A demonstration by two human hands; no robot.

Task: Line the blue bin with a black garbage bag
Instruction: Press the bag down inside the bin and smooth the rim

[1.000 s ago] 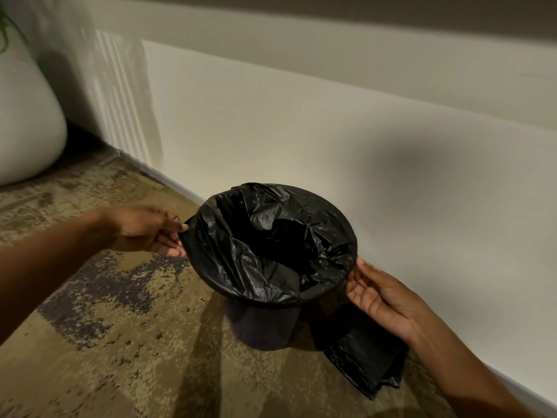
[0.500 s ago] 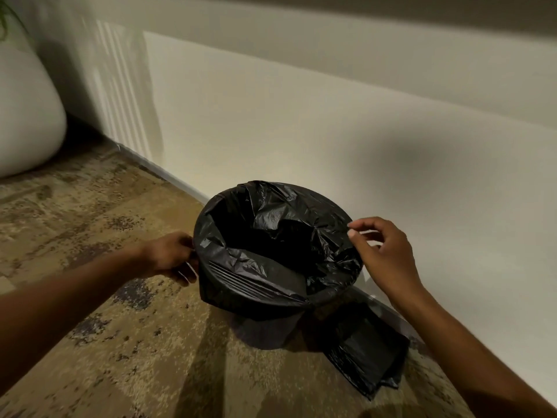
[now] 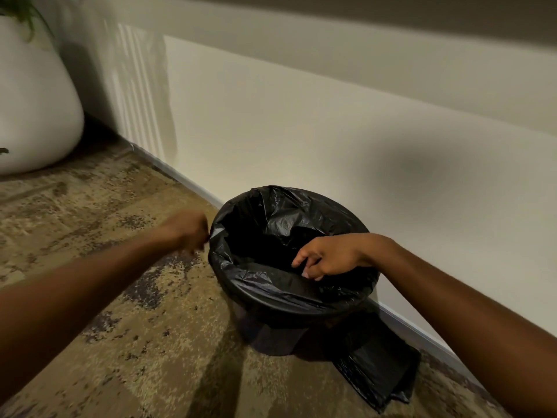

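Note:
A round dark bin (image 3: 271,336) stands on the carpet against the wall. A black garbage bag (image 3: 271,285) sits inside it, with its edge folded over the rim all the way round. My left hand (image 3: 188,232) is blurred at the bin's left rim, its fingers pinched on the bag's edge. My right hand (image 3: 325,259) reaches over the bin's opening, with the fingers curled down against the bag on the inside of the near rim. Only the lower part of the bin's wall shows below the bag.
A folded pile of black bags (image 3: 379,369) lies on the carpet to the right of the bin, by the wall's baseboard (image 3: 422,330). A large white planter (image 3: 33,110) stands at the far left. Patterned carpet (image 3: 120,327) covers the floor.
My right hand has gone from the bin's outer right rim to over the opening and into the bag. My left hand has shifted up along the left rim. The view has moved closer.

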